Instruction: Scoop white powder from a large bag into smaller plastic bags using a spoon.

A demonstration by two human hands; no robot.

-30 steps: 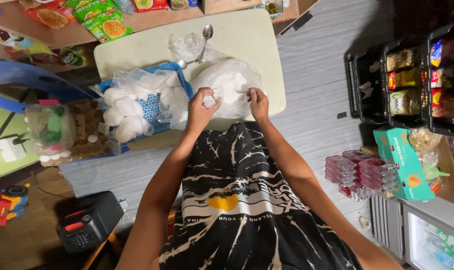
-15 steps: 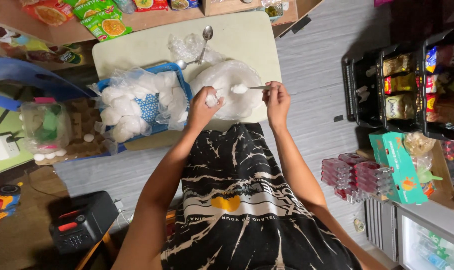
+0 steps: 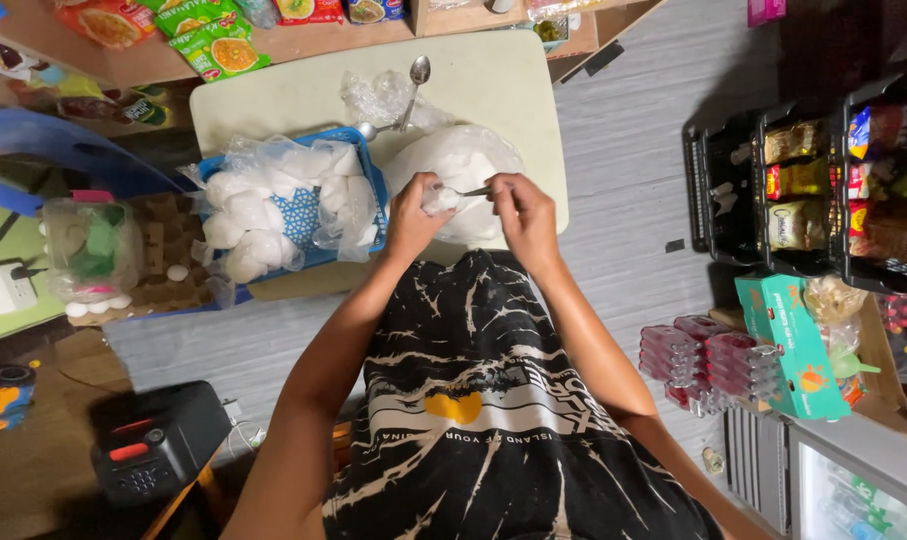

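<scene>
The right hand (image 3: 524,215) pinches a metal spoon (image 3: 471,191) by its handle, its bowl at the small clear bag (image 3: 440,198) gripped in the left hand (image 3: 412,218). Both hover over a big bag of white powder (image 3: 464,160) on the pale table (image 3: 534,90). Beside it, a blue basket (image 3: 304,215) holds filled white bags. Green snack packets (image 3: 219,45) lie beyond.

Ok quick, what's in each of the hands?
Left hand: closed on a small clear bag of white powder.
Right hand: closed on a spoon.

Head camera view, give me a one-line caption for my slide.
Left hand holds a small clear bag while right hand spoons white powder into it with a spoon beside a blue basket.
</scene>
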